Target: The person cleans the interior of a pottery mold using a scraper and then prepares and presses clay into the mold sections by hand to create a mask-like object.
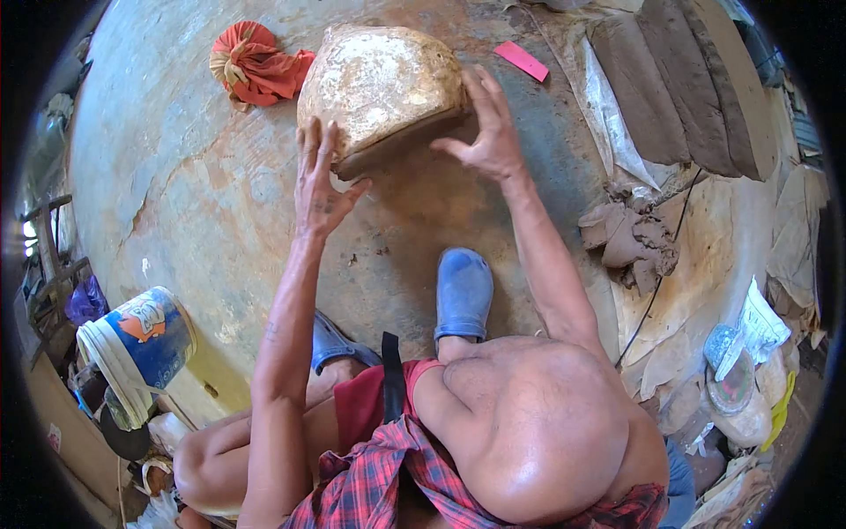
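Note:
A bulky pale block (381,79), crusted and mottled, rests at top centre with a dark shadow along its near edge. At its left side is my left hand (324,181), fingers spread along the edge, the thumb pointing away. My right hand (485,132) is at the block's right side, fingertips at the edge and thumb apart from it; whether they press on it is unclear. A knotted red cloth bundle (256,66) lies left of the block, and a small pink strip (520,60) lies to its right.
Grey-brown clay slabs (670,88) lie upper right, above a clay lump (630,247). A tipped blue-and-white bucket (141,344) is lower left. Cups and rags (740,370) crowd the right edge. My sandalled foot (463,291) stands on the stained floor (185,203).

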A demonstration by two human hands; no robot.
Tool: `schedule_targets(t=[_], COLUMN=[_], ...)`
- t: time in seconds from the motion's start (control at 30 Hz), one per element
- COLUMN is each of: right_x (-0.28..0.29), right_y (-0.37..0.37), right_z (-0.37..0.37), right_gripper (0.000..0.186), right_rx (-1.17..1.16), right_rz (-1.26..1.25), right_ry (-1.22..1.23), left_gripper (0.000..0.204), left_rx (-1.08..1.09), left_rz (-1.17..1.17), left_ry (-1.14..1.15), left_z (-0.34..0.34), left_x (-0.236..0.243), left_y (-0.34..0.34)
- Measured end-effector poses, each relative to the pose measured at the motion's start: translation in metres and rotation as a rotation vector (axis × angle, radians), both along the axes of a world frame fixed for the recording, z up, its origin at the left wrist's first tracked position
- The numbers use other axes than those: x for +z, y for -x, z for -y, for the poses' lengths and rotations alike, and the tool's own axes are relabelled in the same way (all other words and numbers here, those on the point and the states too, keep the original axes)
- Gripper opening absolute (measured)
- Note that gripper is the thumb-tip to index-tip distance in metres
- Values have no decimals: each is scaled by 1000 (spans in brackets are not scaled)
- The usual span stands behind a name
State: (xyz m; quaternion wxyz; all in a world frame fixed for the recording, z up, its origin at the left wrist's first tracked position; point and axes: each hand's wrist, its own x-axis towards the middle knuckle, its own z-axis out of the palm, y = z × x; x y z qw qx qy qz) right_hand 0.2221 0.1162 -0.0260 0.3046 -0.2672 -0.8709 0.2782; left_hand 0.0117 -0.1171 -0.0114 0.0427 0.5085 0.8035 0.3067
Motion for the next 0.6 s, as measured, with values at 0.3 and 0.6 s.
schedule_targets(t=[0.3, 0.6], right_x=[-50, -50], right_y=[1, 0], right_z=[-14, -21], right_gripper=[108, 106], right_rx=[1, 4], right_rz=[-65, -136], right_ry=[487, 456], left_gripper=[104, 102], left_rx=[14, 2], left_rz=[78, -5], left_ry=[-69, -107], left_z=[-1, -7], left_x=[-29, -31], left_y=[7, 6])
